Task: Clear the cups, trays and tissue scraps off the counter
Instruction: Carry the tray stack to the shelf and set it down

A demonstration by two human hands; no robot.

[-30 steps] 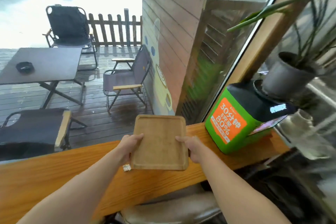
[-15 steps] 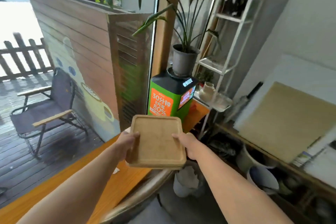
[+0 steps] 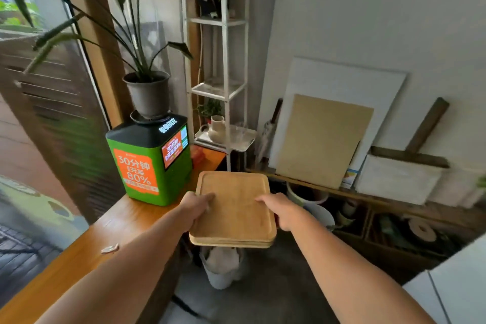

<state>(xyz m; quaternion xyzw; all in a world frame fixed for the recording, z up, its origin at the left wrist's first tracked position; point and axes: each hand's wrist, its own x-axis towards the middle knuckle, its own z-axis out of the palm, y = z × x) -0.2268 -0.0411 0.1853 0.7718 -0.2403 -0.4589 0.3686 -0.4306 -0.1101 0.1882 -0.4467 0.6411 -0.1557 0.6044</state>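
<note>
Holding: your left hand [image 3: 196,208] and right hand [image 3: 282,212], arms outstretched, grip the stacked square wooden trays [image 3: 234,209] by opposite edges.
Fingers: thumbs on top, the rest curled underneath.
Worktop: orange wooden worktop [image 3: 79,258] carries a white tissue scrap [image 3: 110,248].

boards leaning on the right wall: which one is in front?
The tan board. It overlaps the lower left of the big white board leaning behind it. The small white panel sits apart to the right, lower down.
</note>
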